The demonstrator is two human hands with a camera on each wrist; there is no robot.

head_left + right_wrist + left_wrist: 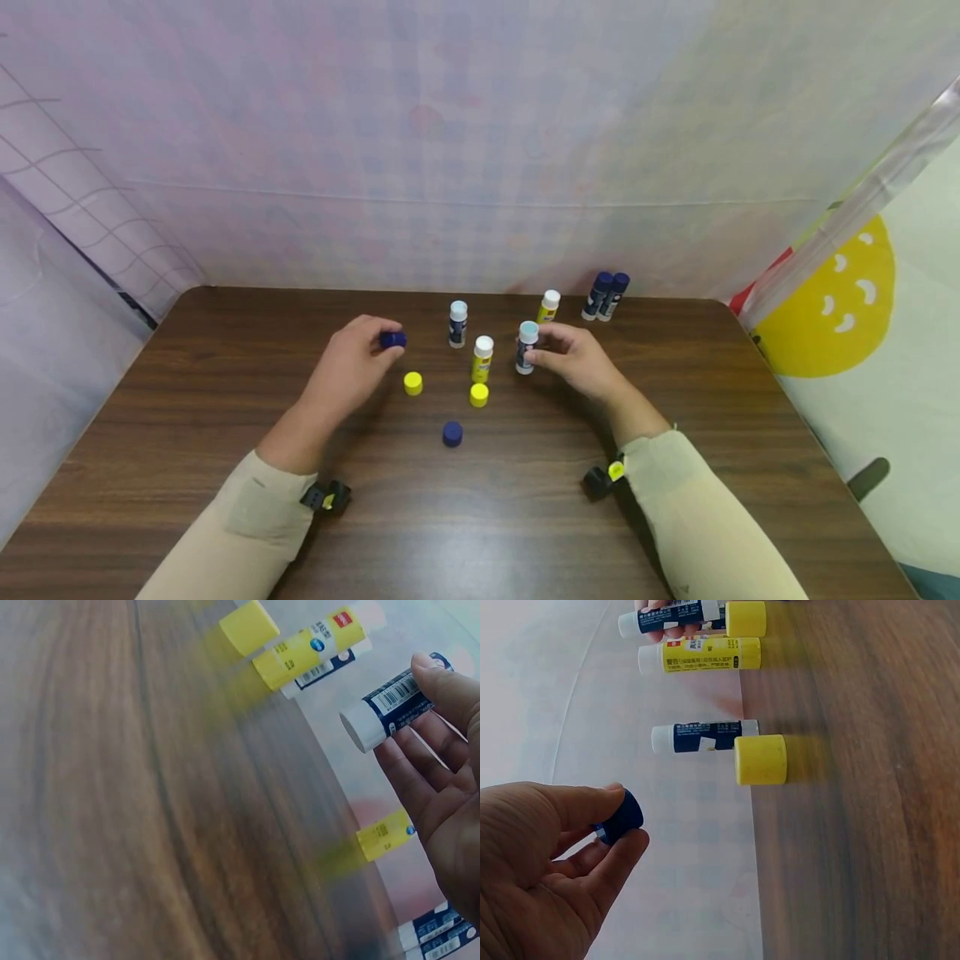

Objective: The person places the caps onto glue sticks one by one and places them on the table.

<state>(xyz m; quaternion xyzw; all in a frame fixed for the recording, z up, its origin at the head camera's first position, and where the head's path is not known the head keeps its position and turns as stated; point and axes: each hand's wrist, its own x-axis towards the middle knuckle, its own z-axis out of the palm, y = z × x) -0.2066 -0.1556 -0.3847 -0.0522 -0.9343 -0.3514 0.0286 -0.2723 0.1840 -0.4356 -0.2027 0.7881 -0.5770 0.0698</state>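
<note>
My left hand (347,360) pinches a dark blue cap (624,817) between thumb and fingertips. In my right hand (583,360) is a blue-and-white glue stick (396,699) without its cap, gripped upright with its pale top exposed. Left of it stands an uncapped yellow glue stick (482,362), and farther back another uncapped blue glue stick (457,325). Behind the right hand is a second yellow glue stick (549,306), partly hidden. One yellow cap (413,383) lies near my left hand, another yellow cap (479,395) in front of the nearer yellow stick.
A loose dark blue cap (452,433) sits nearest me on the brown wooden table (465,517). Toward the back right, two capped blue glue sticks (597,296) stand side by side. A pale curtain (420,167) hangs along the table's far edge.
</note>
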